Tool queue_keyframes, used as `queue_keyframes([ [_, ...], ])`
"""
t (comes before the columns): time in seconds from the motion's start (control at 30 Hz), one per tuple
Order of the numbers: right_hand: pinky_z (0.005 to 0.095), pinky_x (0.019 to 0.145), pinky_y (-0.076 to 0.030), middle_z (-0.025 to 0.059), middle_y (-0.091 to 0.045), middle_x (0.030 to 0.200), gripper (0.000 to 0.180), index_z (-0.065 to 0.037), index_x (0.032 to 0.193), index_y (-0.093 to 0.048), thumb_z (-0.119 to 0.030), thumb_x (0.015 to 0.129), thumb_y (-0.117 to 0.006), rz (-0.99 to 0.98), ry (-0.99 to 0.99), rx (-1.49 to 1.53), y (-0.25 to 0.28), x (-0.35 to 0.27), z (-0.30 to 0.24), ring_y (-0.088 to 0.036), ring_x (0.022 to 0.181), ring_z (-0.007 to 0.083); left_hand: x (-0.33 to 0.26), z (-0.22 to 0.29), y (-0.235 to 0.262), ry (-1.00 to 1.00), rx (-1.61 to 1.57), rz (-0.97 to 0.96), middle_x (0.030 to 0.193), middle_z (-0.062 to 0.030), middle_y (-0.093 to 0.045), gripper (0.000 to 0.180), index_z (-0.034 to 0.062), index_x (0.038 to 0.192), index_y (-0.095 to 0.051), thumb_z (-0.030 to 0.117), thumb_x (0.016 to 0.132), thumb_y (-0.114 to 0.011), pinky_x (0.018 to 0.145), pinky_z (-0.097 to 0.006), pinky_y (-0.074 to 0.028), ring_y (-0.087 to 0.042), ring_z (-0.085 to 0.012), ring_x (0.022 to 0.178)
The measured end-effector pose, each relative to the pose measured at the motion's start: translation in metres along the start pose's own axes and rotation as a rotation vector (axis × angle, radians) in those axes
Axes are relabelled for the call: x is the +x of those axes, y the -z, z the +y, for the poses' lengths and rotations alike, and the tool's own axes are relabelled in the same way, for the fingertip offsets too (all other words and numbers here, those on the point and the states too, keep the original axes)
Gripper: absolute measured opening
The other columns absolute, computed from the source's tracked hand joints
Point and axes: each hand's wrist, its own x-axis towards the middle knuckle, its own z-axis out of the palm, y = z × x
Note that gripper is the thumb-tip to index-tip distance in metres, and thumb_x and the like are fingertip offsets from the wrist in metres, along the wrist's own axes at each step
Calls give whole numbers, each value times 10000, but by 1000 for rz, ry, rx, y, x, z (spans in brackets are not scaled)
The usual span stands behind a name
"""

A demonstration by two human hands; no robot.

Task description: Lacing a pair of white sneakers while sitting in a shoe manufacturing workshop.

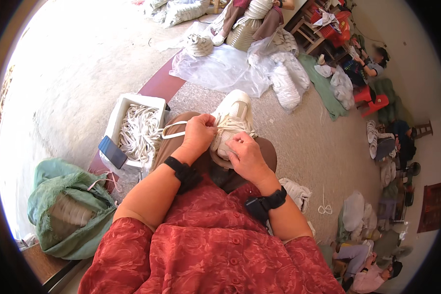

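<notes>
White shoe [236,105] sits on person's lap [265,149], toe fwd. L hand [198,132]: grip clamped on white lace [175,123]. R hand [250,158]: at shoe opening, can't tell if grip is clamped. Surface: speckled grey floor [323,152], w/ lace box [110,120] L, plastic sheet [220,68] fwd. Room: pale wall [421,73] R, seated co-workers [374,66] nearby

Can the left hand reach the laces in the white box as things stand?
Probably yes: the laces lie exposed close by, the phone blocking only part of the box, though the left hand grips a shoelace.
</notes>
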Motion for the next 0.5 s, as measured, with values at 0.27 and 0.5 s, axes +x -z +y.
queue_keyframes([
  [0.27, 393, 710, -432, 149, -496, 883, 286, -34, 1023, -622, -76, 741, -604, 108, 11, -243, -25, 3, 16, -503, 794, 318, 4, -2, -2, 54, -89, 12, 689, -93, -638, 125, -17, 818, -629, -8, 694, -641, 620, -280, -489, -601, -147, 631],
  [0.5, 385, 725, -439, 134, -500, 851, 322, -36, 1030, -630, -35, 708, -639, 138, -35, -255, -29, 2, 15, -516, 802, 301, 3, 2, -3, 61, -187, 7, 665, -45, -603, 72, -22, 792, -600, -52, 729, -617, 528, -226, -469, -563, -85, 572],
])
